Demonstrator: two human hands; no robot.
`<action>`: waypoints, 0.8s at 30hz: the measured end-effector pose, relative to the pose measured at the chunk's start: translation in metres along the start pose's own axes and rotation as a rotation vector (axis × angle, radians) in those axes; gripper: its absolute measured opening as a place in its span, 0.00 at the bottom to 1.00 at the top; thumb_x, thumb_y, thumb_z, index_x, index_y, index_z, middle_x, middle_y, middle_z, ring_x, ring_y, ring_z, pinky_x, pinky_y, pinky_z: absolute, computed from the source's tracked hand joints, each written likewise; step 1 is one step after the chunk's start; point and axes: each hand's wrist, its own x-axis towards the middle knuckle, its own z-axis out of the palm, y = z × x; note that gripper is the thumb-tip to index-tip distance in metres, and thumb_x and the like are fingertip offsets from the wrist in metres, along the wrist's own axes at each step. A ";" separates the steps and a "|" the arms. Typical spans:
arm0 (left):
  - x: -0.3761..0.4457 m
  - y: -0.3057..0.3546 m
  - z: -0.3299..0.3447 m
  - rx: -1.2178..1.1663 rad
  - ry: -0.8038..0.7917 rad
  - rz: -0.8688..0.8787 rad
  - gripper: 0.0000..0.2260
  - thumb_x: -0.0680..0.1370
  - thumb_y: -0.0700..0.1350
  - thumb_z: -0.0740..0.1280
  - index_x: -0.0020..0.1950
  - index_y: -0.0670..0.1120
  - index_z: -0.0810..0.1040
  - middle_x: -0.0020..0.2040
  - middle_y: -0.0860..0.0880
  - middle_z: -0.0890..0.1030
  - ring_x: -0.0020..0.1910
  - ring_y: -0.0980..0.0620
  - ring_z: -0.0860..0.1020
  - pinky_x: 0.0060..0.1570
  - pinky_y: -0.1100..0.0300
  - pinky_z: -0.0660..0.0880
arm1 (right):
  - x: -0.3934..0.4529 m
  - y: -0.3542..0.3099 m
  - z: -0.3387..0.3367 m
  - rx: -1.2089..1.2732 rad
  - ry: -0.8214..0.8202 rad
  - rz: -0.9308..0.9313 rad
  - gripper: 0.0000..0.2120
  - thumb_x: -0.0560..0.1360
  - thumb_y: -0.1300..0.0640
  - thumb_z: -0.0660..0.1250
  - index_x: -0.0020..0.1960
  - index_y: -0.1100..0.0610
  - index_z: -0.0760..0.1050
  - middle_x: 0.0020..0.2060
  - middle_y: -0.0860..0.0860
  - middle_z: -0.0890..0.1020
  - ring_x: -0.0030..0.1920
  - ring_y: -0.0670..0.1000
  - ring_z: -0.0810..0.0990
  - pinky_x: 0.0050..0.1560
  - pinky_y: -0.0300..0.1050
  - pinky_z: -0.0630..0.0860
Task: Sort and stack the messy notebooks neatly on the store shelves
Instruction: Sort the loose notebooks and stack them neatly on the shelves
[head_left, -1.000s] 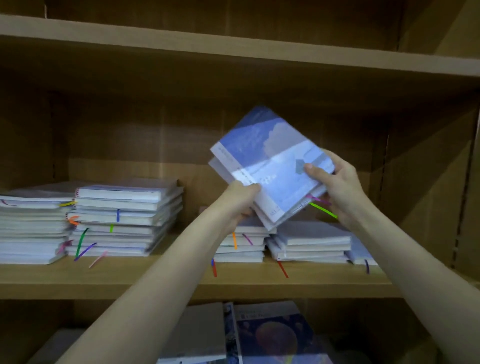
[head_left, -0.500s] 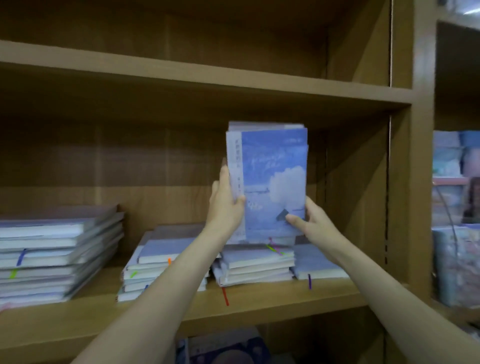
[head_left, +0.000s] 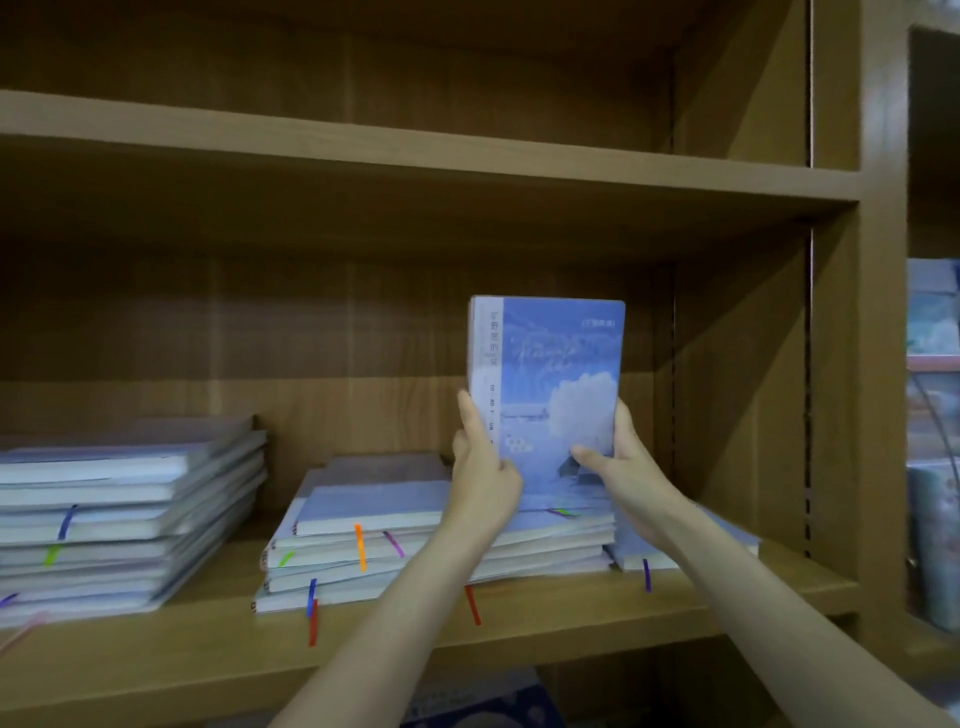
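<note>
Both hands gripping blue notebooks (head_left: 548, 384) upright: left hand (head_left: 483, 475) curling round spine edge, right hand (head_left: 621, 470) pinching right edge, bottom edge sitting on a messy stack (head_left: 415, 540) on the middle shelf (head_left: 519, 623).

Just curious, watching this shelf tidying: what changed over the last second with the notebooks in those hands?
The blue notebooks were tilted a second ago; now they stand upright, edges squared. The left hand and right hand kept their grip throughout. The stacks on the shelf look unchanged.
</note>
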 end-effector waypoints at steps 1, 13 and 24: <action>-0.003 0.001 0.001 0.010 -0.012 0.001 0.35 0.79 0.33 0.54 0.76 0.50 0.34 0.77 0.48 0.49 0.72 0.51 0.58 0.50 0.75 0.53 | 0.001 0.000 -0.001 0.017 0.001 0.014 0.30 0.79 0.66 0.61 0.74 0.47 0.54 0.66 0.45 0.72 0.64 0.47 0.73 0.66 0.49 0.69; -0.006 -0.004 -0.032 0.392 -0.112 0.069 0.39 0.79 0.34 0.57 0.75 0.53 0.32 0.63 0.42 0.68 0.53 0.46 0.72 0.49 0.58 0.69 | -0.007 0.002 -0.011 -0.085 -0.075 0.008 0.30 0.77 0.67 0.64 0.73 0.48 0.59 0.69 0.45 0.70 0.69 0.48 0.69 0.71 0.53 0.65; 0.021 0.065 0.049 0.120 -0.393 0.070 0.37 0.79 0.39 0.61 0.76 0.49 0.35 0.71 0.47 0.68 0.65 0.46 0.70 0.59 0.57 0.69 | -0.029 -0.062 -0.131 -0.296 0.076 -0.065 0.21 0.76 0.72 0.62 0.62 0.51 0.70 0.52 0.47 0.80 0.46 0.40 0.80 0.48 0.34 0.75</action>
